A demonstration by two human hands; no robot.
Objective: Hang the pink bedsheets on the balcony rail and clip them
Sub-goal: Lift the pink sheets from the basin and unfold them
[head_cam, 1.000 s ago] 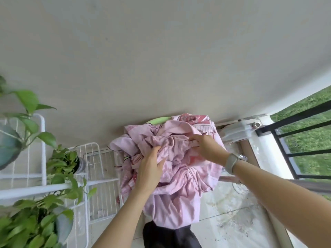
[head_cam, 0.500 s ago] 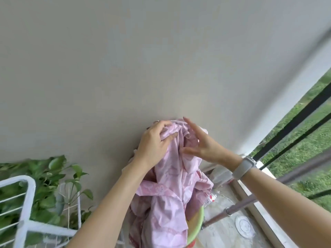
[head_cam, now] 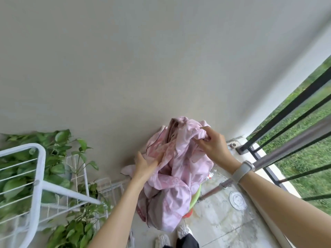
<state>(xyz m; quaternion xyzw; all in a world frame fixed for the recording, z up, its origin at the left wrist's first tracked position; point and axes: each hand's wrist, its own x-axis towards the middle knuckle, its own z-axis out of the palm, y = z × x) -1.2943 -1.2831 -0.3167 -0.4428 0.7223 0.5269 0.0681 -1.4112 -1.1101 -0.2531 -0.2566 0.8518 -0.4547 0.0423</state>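
**Sheet lifted clear of the basin, not yet on the rail**

The balcony rail (head_cam: 293,111), black bars against the grass, runs along the right edge, with a grey pole (head_cam: 286,149) slanting just inside it. Everything else is placed from that rail. Well to its left stands a white wire rack (head_cam: 38,176) among leafy pot plants (head_cam: 59,165).

Between rack and rail, the bunched pink bedsheet (head_cam: 179,169) is held up in front of the wall, its tail hanging down to a green basin (head_cam: 195,199) on the floor.

The right hand (head_cam: 213,145), nearer the rail, has fingers curled and pinching a fold at the top of the bundle. The left hand (head_cam: 146,164) grips the cloth lower on the side away from the rail, its fingertips buried in the folds.

This looks like the gathering step: finding an edge. Next would come shaking the sheet open and swinging it rightward over the rail; no clips are visible.
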